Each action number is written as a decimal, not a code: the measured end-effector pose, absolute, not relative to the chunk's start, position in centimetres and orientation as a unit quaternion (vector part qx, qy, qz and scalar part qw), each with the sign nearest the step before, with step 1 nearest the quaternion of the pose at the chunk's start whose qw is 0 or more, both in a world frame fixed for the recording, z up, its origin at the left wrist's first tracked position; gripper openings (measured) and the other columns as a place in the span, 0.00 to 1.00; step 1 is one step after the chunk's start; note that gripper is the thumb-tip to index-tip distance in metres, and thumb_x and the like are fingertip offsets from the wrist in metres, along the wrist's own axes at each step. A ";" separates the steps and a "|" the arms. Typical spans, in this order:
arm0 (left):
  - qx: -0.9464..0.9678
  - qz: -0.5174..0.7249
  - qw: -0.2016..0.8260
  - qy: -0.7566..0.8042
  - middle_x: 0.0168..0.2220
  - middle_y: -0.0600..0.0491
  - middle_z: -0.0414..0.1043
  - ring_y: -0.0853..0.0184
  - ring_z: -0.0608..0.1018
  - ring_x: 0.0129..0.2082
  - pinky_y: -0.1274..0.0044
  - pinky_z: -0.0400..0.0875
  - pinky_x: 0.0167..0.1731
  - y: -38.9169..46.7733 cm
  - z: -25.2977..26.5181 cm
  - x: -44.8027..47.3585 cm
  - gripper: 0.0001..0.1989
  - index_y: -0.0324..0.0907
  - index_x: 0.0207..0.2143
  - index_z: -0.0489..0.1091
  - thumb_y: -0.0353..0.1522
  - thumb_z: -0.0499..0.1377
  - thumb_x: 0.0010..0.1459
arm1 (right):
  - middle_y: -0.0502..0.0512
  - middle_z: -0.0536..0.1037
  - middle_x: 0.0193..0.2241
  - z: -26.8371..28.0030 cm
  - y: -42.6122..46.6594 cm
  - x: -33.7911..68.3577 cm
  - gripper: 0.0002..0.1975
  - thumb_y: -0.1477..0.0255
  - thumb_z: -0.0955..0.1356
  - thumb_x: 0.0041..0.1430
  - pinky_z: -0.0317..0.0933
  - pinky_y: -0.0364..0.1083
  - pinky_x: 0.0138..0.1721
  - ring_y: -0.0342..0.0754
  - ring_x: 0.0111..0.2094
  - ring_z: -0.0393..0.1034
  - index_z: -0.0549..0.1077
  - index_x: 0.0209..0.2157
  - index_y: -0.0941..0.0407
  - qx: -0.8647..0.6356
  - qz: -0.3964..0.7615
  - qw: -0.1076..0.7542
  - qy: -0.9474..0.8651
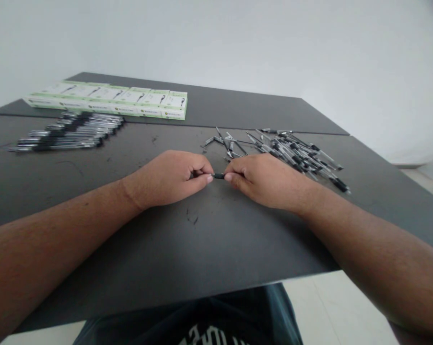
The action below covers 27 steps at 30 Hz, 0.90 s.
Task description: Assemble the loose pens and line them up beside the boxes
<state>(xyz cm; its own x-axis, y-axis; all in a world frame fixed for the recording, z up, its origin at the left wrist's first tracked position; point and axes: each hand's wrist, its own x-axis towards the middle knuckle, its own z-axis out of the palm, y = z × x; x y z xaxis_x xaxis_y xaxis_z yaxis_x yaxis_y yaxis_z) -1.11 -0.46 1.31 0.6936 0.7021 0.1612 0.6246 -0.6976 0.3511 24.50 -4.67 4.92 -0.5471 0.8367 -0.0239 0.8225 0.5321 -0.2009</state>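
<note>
Between my two hands, just above the dark table, is a pen [219, 176] with a black grip section. My left hand [176, 175] pinches its left end between thumb and forefinger. From the other side, my right hand [263, 179] pinches the right end the same way. Only the short dark middle shows; both ends are hidden in the fingers. Behind my right hand lies a loose heap of clear pens with black parts [306, 155]. Close beyond my fingertips are several small pen parts, including thin refills and clips [229, 143].
At the back left, a row of white and green boxes [158, 114] with pen pictures stands on the table [158, 268]. In front of them lies a neat row of pens [72, 132]. The table's near edge runs close to my lap; a pale wall stands behind.
</note>
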 end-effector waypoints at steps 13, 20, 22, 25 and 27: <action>0.908 0.140 0.138 0.371 0.35 0.54 0.85 0.63 0.83 0.35 0.73 0.72 0.43 -0.5 1.3 -1.2 0.17 0.47 0.44 0.83 0.43 0.57 0.70 | 0.57 0.91 0.47 5.0 -4.8 24.5 0.14 0.68 0.70 0.78 0.64 0.49 0.44 0.53 0.45 0.83 0.84 0.58 0.55 -0.491 0.111 0.060 -0.862; 0.911 0.144 0.134 0.363 0.36 0.53 0.86 0.62 0.84 0.36 0.72 0.71 0.42 -0.5 1.4 -1.3 0.16 0.47 0.42 0.83 0.43 0.57 0.70 | 0.59 0.91 0.47 5.0 -4.8 24.5 0.16 0.67 0.65 0.82 0.65 0.50 0.47 0.55 0.47 0.83 0.86 0.50 0.55 -0.469 0.103 0.037 -0.876; 0.910 0.144 0.137 0.363 0.35 0.53 0.86 0.63 0.84 0.36 0.73 0.71 0.41 -0.5 1.4 -1.3 0.16 0.47 0.42 0.83 0.43 0.57 0.70 | 0.58 0.91 0.46 4.9 -4.8 24.6 0.14 0.67 0.68 0.80 0.65 0.50 0.45 0.55 0.46 0.83 0.85 0.55 0.55 -0.475 0.118 0.058 -0.870; 0.908 0.143 0.141 0.367 0.35 0.53 0.86 0.63 0.84 0.35 0.73 0.71 0.41 -0.6 1.4 -1.2 0.16 0.46 0.43 0.83 0.43 0.57 0.70 | 0.55 0.90 0.42 4.8 -4.8 24.7 0.14 0.67 0.74 0.74 0.64 0.48 0.41 0.53 0.41 0.82 0.82 0.57 0.55 -0.495 0.130 0.083 -0.855; 0.908 0.141 0.142 0.367 0.35 0.53 0.86 0.63 0.84 0.35 0.72 0.71 0.41 -0.6 1.4 -1.1 0.16 0.46 0.43 0.83 0.43 0.57 0.69 | 0.56 0.90 0.42 4.9 -4.8 24.6 0.11 0.67 0.72 0.76 0.63 0.48 0.42 0.53 0.41 0.82 0.83 0.53 0.54 -0.493 0.118 0.070 -0.859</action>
